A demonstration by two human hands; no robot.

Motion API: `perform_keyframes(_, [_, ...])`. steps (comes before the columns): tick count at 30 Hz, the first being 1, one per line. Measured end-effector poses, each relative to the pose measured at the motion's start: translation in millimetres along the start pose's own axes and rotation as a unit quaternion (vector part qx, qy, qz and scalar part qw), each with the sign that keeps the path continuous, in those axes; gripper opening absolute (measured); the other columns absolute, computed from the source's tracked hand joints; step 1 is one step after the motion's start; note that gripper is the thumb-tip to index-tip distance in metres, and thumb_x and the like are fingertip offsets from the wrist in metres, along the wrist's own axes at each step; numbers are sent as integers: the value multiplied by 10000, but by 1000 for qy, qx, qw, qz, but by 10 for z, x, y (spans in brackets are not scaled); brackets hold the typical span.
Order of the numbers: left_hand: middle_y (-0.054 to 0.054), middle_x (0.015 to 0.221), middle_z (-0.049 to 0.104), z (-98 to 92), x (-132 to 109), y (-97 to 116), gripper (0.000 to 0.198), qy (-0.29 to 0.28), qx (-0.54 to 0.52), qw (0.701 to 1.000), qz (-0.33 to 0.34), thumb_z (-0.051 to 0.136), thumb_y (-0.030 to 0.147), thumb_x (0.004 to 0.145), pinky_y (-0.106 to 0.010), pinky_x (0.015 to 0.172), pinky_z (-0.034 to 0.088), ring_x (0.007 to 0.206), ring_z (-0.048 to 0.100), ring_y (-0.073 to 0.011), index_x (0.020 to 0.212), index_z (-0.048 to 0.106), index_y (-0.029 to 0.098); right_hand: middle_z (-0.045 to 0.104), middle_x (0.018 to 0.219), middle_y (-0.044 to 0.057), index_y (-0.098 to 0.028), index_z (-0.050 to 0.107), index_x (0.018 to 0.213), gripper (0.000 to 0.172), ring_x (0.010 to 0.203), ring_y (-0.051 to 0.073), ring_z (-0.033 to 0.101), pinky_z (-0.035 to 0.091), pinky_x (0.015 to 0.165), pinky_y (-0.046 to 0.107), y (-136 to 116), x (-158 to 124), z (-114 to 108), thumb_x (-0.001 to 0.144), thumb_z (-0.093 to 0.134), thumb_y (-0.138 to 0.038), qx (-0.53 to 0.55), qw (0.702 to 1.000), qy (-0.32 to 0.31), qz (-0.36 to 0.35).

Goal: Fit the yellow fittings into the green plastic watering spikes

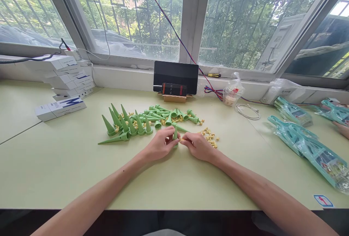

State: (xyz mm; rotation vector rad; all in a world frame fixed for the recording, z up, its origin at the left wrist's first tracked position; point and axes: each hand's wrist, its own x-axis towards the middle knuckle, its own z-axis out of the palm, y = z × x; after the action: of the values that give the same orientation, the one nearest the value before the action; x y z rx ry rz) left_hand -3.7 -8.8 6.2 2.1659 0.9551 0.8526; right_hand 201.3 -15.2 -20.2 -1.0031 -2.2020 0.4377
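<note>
Near the middle of the table, my left hand (pixel 162 143) grips a green cone (pixel 175 134) that points upward. My right hand (pixel 198 146) pinches a small yellow piece (pixel 182 140) against the cone's side, close to its base. Several upright green cones (pixel 139 125) stand to the left, with one lying cone (pixel 116 138) in front of them. Behind my hands lies a pile of green cones (pixel 156 114) mixed with yellow pieces. More small yellow pieces (pixel 211 138) are scattered just beyond my right hand.
A tablet (pixel 176 72) and phone (pixel 174 89) stand at the back. White boxes (pixel 61 108) are at the left. A coiled cable (pixel 247 112) and wrapped turquoise items (pixel 308 145) lie right. Another person's hand (pixel 341 129) shows at the right edge.
</note>
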Motion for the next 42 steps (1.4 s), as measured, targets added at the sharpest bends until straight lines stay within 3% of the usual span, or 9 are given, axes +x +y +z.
perform_keyframes(11, [-53,969,657,18,21,-14,137,33,-9,999,20,593,215,865,-214,589,516,797,609,-144,893,726,199,578,643,-2,-181,561,773,157,537,114,424,317,558,229,18,8,6,915,559,-248,-27,999,37,2])
perform_keyframes(21, [-49,942,695,23,21,-121,153,70,40,989,122,619,158,864,-191,594,541,771,636,-122,937,747,196,582,640,-6,-178,582,797,148,531,109,413,310,554,220,33,1,16,918,569,-262,-39,998,52,6])
perform_keyframes(42, [-54,927,697,32,15,-147,125,74,49,987,133,637,147,860,-231,669,550,790,640,-135,922,739,182,572,612,-11,-175,586,795,156,504,103,401,323,548,220,21,3,11,917,562,-268,-37,998,59,1])
